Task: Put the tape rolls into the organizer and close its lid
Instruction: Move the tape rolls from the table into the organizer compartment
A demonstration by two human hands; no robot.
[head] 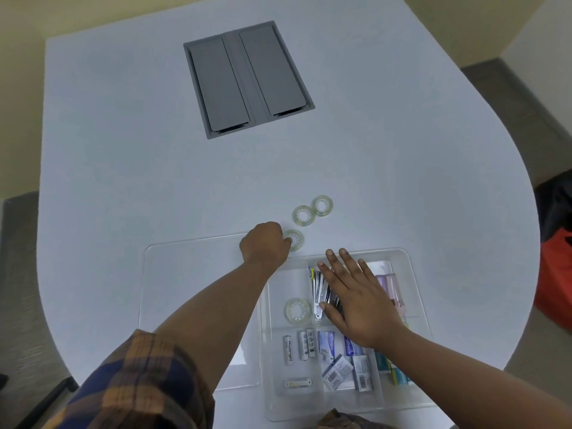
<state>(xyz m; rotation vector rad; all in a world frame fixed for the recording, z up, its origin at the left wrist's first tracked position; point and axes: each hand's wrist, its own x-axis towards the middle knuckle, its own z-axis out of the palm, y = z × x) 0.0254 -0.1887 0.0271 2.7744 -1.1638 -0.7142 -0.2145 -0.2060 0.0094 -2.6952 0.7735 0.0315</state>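
The clear plastic organizer [411, 292] lies at the near right of the white table, and its clear lid [192, 274] lies open flat to its left. One clear tape roll [297, 310] rests in the organizer's upper left compartment. My left hand [264, 244] reaches past the lid's far edge, its fingertips closed on a tape roll [295, 238] that lies on the table. Two more tape rolls [304, 215] [322, 206] lie side by side farther out. My right hand [356, 292] rests flat with spread fingers over the organizer's middle compartments.
The organizer also holds batteries [288, 349], small boxes [337, 371], pens and pastel markers [390, 284]. A grey recessed cable hatch [247, 78] sits at the far middle of the table. The table's curved edge runs along the right, and a red and black bag [555, 274] lies beyond it.
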